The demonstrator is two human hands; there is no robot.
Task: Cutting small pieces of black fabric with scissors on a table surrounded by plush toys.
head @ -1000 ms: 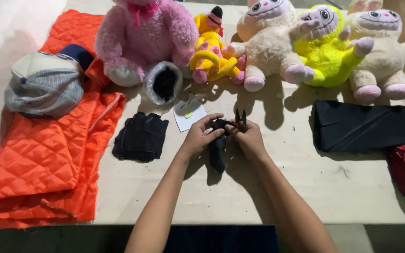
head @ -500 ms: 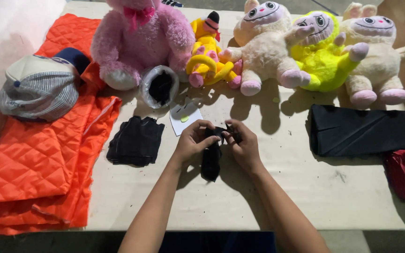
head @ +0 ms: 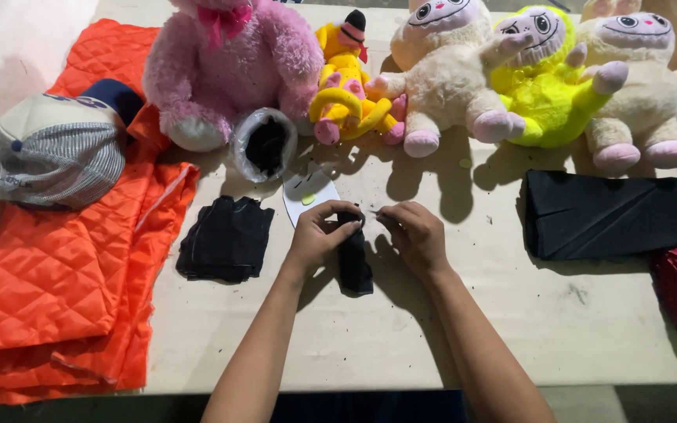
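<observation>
A small black cloth piece [head: 353,262] is pinched at its top by the left hand [head: 319,235], while something thin, too small to tell, is pinched in the right hand [head: 415,235]. The piece lies on the bench [head: 448,329]; it is best kept taut and flat. Folded black cloth [head: 226,239] and a white card [head: 307,194] lie near.

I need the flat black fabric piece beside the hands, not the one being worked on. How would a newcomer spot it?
Start at the big orange quilted cloth covering the table's left side. Just off its right edge, below the pink plush bear, lies a small folded black fabric square. Unlike the narrow black piece at the left hand, it lies flat, squarish and untouched.
</observation>
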